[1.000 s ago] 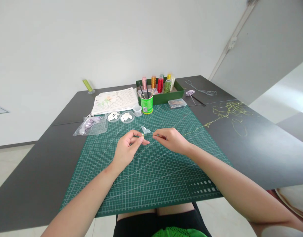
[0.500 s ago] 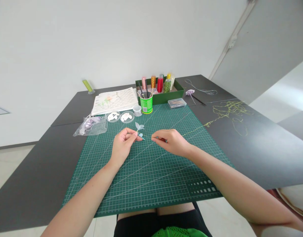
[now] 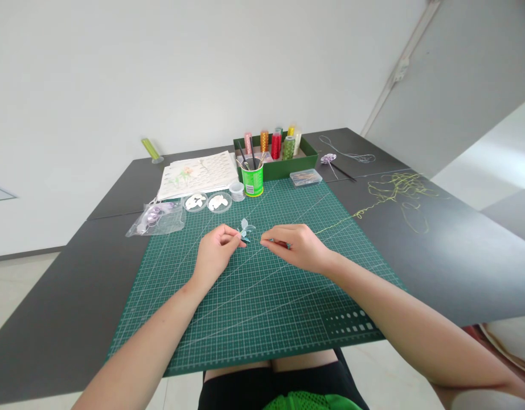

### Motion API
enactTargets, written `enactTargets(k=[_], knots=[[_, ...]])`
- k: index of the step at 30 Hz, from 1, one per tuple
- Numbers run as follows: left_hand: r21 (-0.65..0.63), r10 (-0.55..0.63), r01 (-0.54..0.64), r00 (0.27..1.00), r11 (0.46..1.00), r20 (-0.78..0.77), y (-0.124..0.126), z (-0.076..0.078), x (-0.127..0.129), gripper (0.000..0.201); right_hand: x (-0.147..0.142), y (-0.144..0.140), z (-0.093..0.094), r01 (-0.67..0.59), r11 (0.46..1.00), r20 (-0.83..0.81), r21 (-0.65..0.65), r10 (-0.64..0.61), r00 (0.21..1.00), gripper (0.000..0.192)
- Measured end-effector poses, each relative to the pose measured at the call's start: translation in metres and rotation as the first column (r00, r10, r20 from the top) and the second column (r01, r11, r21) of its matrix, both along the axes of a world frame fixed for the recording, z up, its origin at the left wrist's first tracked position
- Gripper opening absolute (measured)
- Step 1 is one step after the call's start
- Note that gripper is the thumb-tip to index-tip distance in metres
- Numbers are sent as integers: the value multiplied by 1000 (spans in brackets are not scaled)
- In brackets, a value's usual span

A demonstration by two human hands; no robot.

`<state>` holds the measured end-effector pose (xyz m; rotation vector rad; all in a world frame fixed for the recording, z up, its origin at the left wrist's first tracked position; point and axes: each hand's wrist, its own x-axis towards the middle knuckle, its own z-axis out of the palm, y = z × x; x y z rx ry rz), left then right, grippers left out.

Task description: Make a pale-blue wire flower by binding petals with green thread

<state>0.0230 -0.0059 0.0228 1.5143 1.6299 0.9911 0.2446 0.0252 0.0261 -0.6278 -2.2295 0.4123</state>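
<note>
My left hand (image 3: 216,249) pinches a small sprig of pale blue, petal-like pieces (image 3: 246,227) between thumb and fingers. Its stem is hidden by the fingertips. A short gap to the right, my right hand (image 3: 299,245) is closed in a pinch on a thin yellow-green thread (image 3: 337,224). The thread runs out behind that hand to a loose tangle on the table. Both hands are over a green cutting mat (image 3: 245,307).
Behind the hands stand a green can (image 3: 253,181) of tools and a green box (image 3: 288,168) with several thread spools. Farther left are dishes of white pieces (image 3: 195,202), paper sheets (image 3: 220,171) and a plastic bag (image 3: 171,219). A clear case (image 3: 306,177) lies right.
The blue sprig has turned in my left fingers, its petals now pointing more up and right. My right hand has barely moved and keeps its pinch.
</note>
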Motion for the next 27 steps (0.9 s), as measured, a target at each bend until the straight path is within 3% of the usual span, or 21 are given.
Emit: enactTargets(k=[7,16,27], knots=[[-54,-160,157,984,986,-72,-4,-3,5,12,1,0,2,38,998,-37,41,-37,999,21],[-177,-418,402,906,898,-67,-14,0,13,12,2,2,0,60,996,-28,63,-58,998,22],[-155,-531,521,847,839,-31,-23,7,18,9,3,5,-5,84,995,-14,48,-83,996,19]])
